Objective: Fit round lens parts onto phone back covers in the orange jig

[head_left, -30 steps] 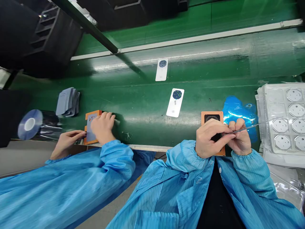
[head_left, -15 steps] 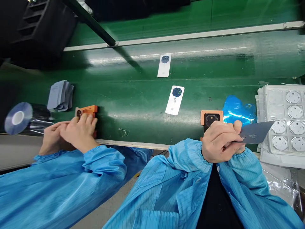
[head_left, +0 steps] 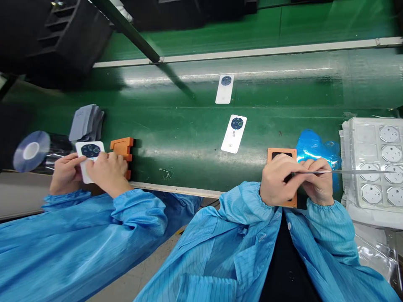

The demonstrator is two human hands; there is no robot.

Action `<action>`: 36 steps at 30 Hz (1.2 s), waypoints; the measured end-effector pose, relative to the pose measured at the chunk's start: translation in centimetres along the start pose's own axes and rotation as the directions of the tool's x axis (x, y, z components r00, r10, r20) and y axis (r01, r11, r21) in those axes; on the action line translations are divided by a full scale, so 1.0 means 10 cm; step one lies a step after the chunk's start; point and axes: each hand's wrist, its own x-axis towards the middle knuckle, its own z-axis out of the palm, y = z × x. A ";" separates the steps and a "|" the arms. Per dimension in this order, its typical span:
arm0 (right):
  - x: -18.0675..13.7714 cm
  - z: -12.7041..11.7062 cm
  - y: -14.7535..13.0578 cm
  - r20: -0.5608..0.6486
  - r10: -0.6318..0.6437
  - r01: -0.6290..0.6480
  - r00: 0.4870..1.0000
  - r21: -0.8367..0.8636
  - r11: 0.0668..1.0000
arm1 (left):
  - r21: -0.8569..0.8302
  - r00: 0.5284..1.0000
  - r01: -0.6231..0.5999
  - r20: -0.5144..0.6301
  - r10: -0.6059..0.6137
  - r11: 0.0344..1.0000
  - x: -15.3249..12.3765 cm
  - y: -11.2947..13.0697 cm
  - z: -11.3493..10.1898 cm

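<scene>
The person's left hand (head_left: pixel 280 179) pinches one end of a thin panel (head_left: pixel 346 172) between thumb and fingers, and the right hand (head_left: pixel 318 180) grips beside it, likely to steady the panel edge-on. The panel is above the orange fixture (head_left: pixel 293 156), its free end over the clear tray (head_left: pixel 365 131); the fixture sits close in, presumably for easy reach.

No text is readable from your view. On the nearer white panel (head_left: pixel 236 139) ahead of you, small dark characters (head_left: pixel 233 134), possibly Chinese, stand below the round dark patch (head_left: pixel 237 123); a fainter mark (head_left: pixel 230 145) sits lower, too small to make out.
</scene>
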 end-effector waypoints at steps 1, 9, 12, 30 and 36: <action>0.03 0.01 0.00 -0.026 0.018 -0.019 1.000 -0.021 1.000 | -0.043 0.994 0.106 0.001 -0.106 0.993 0.01 -0.08 -0.03; 0.75 0.08 0.08 -0.078 0.182 -0.187 0.980 -0.059 0.981 | -0.257 0.820 0.564 0.060 -0.569 0.785 0.37 -0.70 -0.33; 1.37 0.03 -0.08 -0.102 0.131 -0.135 0.986 -0.033 0.990 | -0.128 0.844 0.534 0.022 -0.536 0.835 0.53 -0.75 -0.58; -0.11 -1.18 -0.66 -0.130 -0.101 -0.079 0.986 -0.911 0.405 | 0.911 0.747 0.382 -0.203 -0.633 0.158 0.57 -1.22 -1.72; -0.13 -1.97 -0.69 -0.233 -0.021 -0.234 0.972 -0.970 -0.062 | 0.712 0.688 0.600 -0.228 -0.689 0.365 0.53 -1.14 -1.72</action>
